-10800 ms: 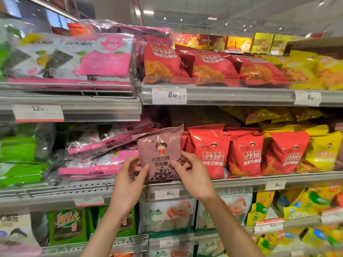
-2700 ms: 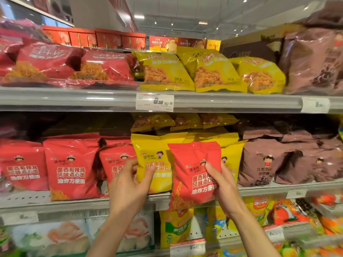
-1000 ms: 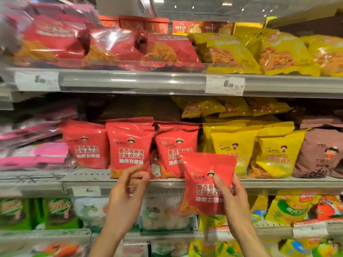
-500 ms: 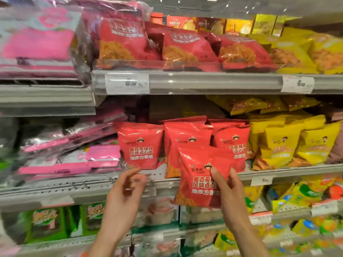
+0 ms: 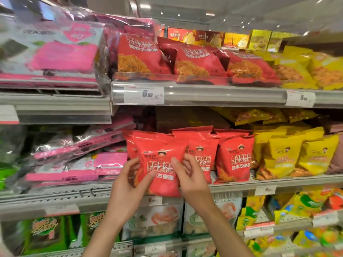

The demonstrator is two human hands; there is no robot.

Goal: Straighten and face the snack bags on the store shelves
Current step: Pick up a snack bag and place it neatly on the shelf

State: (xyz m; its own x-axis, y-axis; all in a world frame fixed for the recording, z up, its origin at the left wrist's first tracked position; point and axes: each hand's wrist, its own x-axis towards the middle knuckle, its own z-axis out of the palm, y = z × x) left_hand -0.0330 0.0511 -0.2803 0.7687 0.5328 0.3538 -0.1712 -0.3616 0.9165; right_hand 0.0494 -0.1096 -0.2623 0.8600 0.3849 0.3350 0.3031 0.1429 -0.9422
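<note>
Red and glossy, the snack bag (image 5: 163, 164) stands upright with its printed face forward, held in front of the middle shelf (image 5: 278, 180) at the left end of the row of matching red bags (image 5: 233, 158). Its bottom edge hangs below the shelf lip, and it covers most of the red bag behind it. The left hand (image 5: 130, 184) has its grip on the bag's lower left edge, thumb across the front. The right hand (image 5: 191, 175) takes the right edge, thumb pressed on the front near the print, fingers curled behind. Yellow bags (image 5: 297, 154) fill the row further right; pink flat packs (image 5: 78, 164) lie stacked to the left. Larger red bags (image 5: 194, 62) lean on the shelf above, over a price tag (image 5: 144, 95).
</note>
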